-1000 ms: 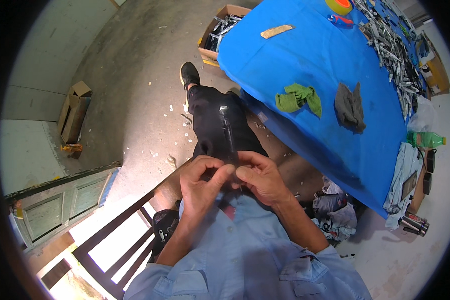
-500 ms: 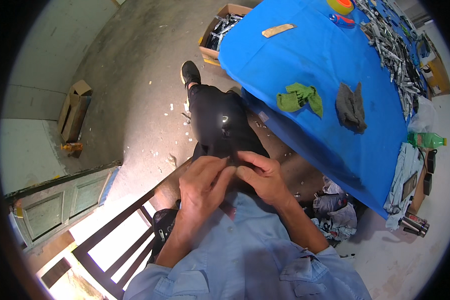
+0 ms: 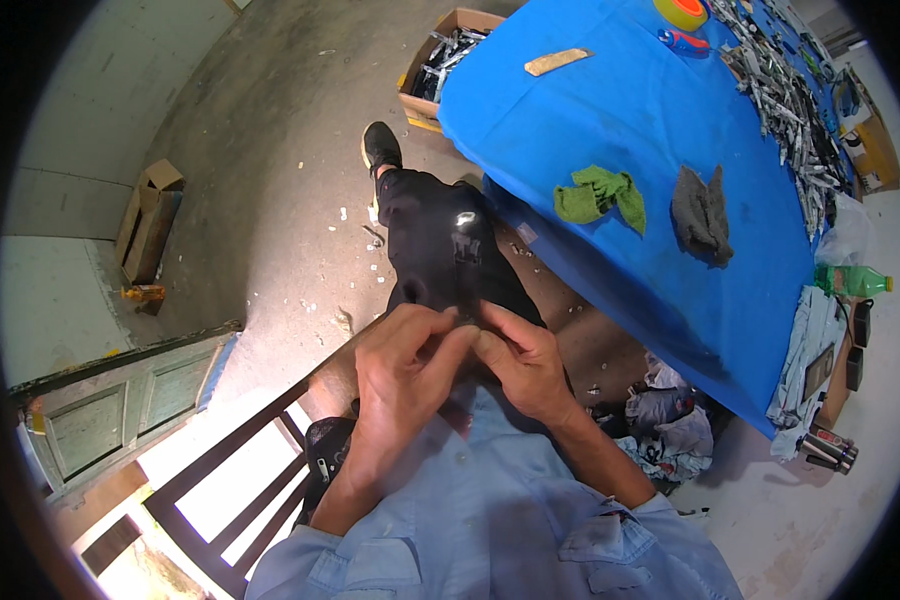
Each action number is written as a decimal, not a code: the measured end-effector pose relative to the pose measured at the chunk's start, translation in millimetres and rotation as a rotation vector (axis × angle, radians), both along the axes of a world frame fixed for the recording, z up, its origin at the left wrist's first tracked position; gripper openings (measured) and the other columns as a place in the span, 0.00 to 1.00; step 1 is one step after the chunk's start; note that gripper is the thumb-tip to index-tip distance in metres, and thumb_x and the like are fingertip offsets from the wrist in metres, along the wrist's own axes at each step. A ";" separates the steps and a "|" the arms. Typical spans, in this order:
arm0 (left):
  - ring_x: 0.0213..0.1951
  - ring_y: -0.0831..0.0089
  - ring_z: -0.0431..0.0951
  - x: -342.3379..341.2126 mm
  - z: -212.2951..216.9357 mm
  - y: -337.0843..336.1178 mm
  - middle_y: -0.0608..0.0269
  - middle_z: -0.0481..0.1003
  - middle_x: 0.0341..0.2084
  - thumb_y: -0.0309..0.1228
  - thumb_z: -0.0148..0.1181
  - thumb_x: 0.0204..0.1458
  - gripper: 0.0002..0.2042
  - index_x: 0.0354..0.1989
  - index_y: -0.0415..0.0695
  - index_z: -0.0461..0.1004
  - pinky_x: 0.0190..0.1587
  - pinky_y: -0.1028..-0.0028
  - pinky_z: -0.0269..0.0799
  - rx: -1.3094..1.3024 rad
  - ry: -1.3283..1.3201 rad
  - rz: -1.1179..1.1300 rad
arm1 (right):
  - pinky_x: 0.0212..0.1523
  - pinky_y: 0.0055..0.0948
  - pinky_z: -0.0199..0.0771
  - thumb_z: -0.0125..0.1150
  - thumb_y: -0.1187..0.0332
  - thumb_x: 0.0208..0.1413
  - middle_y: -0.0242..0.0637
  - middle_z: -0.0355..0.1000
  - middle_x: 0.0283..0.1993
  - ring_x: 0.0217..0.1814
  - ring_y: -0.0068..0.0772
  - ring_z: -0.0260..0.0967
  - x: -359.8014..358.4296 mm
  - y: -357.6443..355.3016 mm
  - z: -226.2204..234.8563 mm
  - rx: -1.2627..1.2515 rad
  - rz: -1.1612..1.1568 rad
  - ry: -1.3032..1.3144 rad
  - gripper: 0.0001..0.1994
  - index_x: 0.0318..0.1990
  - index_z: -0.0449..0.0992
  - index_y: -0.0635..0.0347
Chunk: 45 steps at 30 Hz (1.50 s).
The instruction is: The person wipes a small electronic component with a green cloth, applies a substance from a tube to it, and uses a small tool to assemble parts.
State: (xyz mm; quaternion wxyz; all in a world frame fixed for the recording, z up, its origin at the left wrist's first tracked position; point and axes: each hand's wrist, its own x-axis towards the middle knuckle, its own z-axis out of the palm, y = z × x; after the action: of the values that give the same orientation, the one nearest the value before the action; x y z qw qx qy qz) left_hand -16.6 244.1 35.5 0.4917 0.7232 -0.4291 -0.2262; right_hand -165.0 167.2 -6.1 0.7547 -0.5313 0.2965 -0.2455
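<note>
Above my lap my left hand [image 3: 400, 362] and my right hand [image 3: 527, 362] meet, thumbs and fingertips pinched close together. Whatever lies between the fingertips is small and dark, and my fingers mostly cover it. Just beyond the hands, over the dark trouser leg [image 3: 420, 225], shows a small shiny, see-through-looking piece [image 3: 466, 240]; I cannot make out its kind or whether it joins what my fingers pinch.
To the right stands a table with a blue cloth [image 3: 650, 110], bearing a green rag [image 3: 600, 197], a grey rag [image 3: 702, 215] and heaped small silvery-black parts [image 3: 785, 120]. A cardboard box [image 3: 420, 108] holds similar parts. A wooden bench [image 3: 225, 475] is at lower left.
The shiny piece over the trouser leg now shows larger and brighter, slightly further right. My hands have shifted only slightly, still pinched together.
</note>
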 end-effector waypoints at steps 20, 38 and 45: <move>0.36 0.76 0.84 -3.2 -16.2 5.9 0.57 0.80 0.40 0.18 0.70 0.54 0.11 0.45 0.33 0.79 0.40 0.78 0.81 -0.069 0.157 0.032 | 0.60 0.26 0.76 0.62 0.75 0.69 0.38 0.77 0.58 0.58 0.24 0.74 7.1 2.1 -3.5 0.275 -0.068 -0.178 0.21 0.66 0.71 0.72; 0.38 0.73 0.85 0.0 -9.7 -1.4 0.51 0.82 0.41 0.16 0.70 0.52 0.11 0.44 0.33 0.83 0.38 0.77 0.83 -0.139 0.007 -0.044 | 0.52 0.21 0.76 0.61 0.69 0.72 0.33 0.76 0.56 0.51 0.19 0.72 6.3 0.9 -6.9 0.407 -0.039 -0.161 0.23 0.69 0.70 0.69; 0.38 0.71 0.86 2.4 -8.8 0.1 0.49 0.82 0.42 0.16 0.70 0.53 0.09 0.43 0.33 0.83 0.37 0.77 0.83 -0.121 -0.081 -0.076 | 0.52 0.21 0.76 0.55 0.71 0.73 0.33 0.76 0.57 0.52 0.17 0.72 6.0 0.8 -1.9 0.336 -0.017 -0.116 0.21 0.70 0.69 0.69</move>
State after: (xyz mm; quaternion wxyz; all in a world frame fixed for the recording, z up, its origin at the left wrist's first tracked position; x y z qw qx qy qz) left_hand -14.2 244.1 26.7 0.5079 0.6840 -0.4884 -0.1890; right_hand -159.0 167.9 -8.0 0.8467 -0.3799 0.2938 -0.2290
